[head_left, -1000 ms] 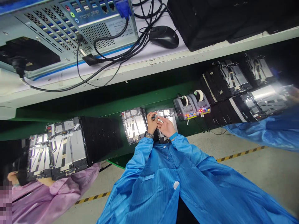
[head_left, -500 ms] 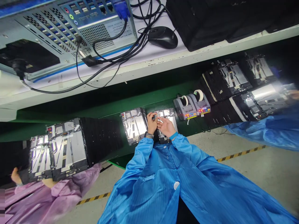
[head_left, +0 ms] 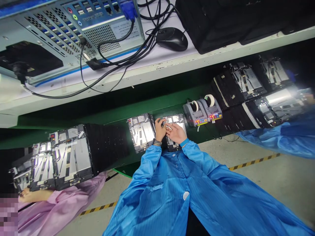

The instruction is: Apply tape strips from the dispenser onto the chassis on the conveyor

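Note:
My left hand (head_left: pixel 160 129), with a dark wristwatch at its wrist, pinches a small dark part (head_left: pixel 163 123) between its fingertips. The part is too small to identify. My right hand (head_left: pixel 176 132) lies just beside it, fingers spread and pointing towards the part. Both hands are over an opened tablet-like device (head_left: pixel 175 119) with a metal back and taped ribbon cables, which they partly hide. A similar device (head_left: pixel 141 132) lies directly to their left on the green conveyor belt (head_left: pixel 118 131).
Two tape dispensers (head_left: pixel 202 111) stand just beyond my right hand. Further devices lie on black foam pads (head_left: pixel 107 147) along the belt. A co-worker's hand (head_left: pixel 29 195) in a pink sleeve is at far left; a blue sleeve (head_left: pixel 278 141) is at right. A computer case, mouse and cables sit on the white shelf (head_left: pixel 157 67) above.
My hands have barely moved. At far left, the co-worker's hand has moved up against the devices, and a device now shows at the end of the row there.

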Action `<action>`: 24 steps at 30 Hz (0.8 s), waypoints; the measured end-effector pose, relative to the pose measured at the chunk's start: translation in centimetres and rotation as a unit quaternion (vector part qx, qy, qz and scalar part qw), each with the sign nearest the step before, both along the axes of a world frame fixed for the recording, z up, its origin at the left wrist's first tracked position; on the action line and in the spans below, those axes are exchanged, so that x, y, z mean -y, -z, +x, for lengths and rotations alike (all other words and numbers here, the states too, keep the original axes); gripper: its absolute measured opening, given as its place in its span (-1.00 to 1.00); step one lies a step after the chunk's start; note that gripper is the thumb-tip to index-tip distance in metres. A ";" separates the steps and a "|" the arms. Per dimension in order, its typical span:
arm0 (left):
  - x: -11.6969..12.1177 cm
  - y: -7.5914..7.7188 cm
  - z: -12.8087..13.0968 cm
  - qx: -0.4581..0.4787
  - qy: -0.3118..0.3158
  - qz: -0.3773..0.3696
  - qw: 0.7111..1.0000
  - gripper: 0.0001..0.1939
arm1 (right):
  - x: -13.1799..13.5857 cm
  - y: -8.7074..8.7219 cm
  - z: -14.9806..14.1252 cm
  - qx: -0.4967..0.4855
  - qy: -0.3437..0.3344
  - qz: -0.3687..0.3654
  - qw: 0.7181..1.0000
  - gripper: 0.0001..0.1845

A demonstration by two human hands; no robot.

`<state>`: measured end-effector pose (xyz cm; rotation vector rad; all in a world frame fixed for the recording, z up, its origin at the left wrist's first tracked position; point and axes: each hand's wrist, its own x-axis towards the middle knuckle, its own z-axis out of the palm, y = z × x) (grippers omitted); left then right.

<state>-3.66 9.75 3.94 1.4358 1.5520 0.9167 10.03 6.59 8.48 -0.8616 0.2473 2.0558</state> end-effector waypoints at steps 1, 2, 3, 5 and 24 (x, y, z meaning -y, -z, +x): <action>0.0 0.0 0.0 0.000 0.000 -0.003 1.000 -0.72 | -0.1 -0.3 0.3 -0.013 -0.007 0.000 1.000 -0.61; 0.0 0.0 0.0 -0.001 0.000 -0.005 1.000 -0.71 | -0.2 -0.6 0.5 -0.020 -0.012 0.004 1.000 -0.61; 0.0 0.0 0.0 -0.002 0.000 -0.005 1.000 -0.71 | -0.4 -0.9 0.8 -0.022 -0.016 0.010 1.000 -0.61; 0.0 0.0 0.0 -0.004 0.000 -0.001 1.000 -0.69 | -0.5 -1.7 1.1 -0.018 -0.017 0.025 0.999 -0.62; -0.3 0.2 -0.6 0.001 0.021 0.000 1.000 -0.78 | -3.1 0.0 3.3 0.504 -0.174 0.394 0.749 -0.55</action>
